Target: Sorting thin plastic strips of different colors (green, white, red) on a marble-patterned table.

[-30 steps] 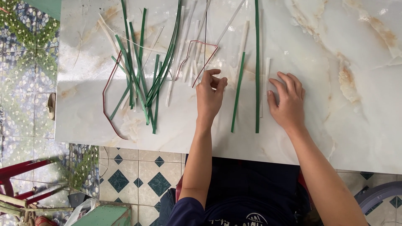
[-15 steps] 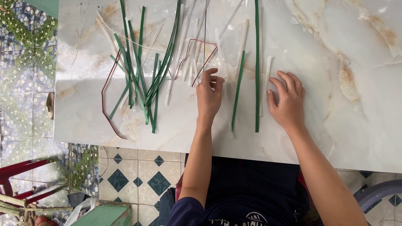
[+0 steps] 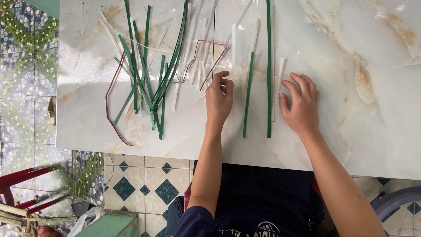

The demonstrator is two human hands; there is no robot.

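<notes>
My left hand (image 3: 219,98) rests on the marble table (image 3: 368,127), fingers curled and pinching at the end of a thin white strip (image 3: 233,46). My right hand (image 3: 300,103) lies flat with fingers spread, its fingertips on a short white strip (image 3: 278,83). Between the hands lie a short green strip (image 3: 248,94) and a long green strip (image 3: 269,66), both pointing away from me. A pile of several green strips (image 3: 149,83) sits to the left of my left hand.
A bent dark red wire (image 3: 110,107) lies at the left of the pile, and a thinner red wire loop (image 3: 206,52) lies among white strips. Patterned floor tiles, red chair legs (image 3: 22,180) and a green box (image 3: 112,224) lie below the table edge.
My left hand has shifted slightly right and its fingers have curled onto the white strip. My right hand stays in place.
</notes>
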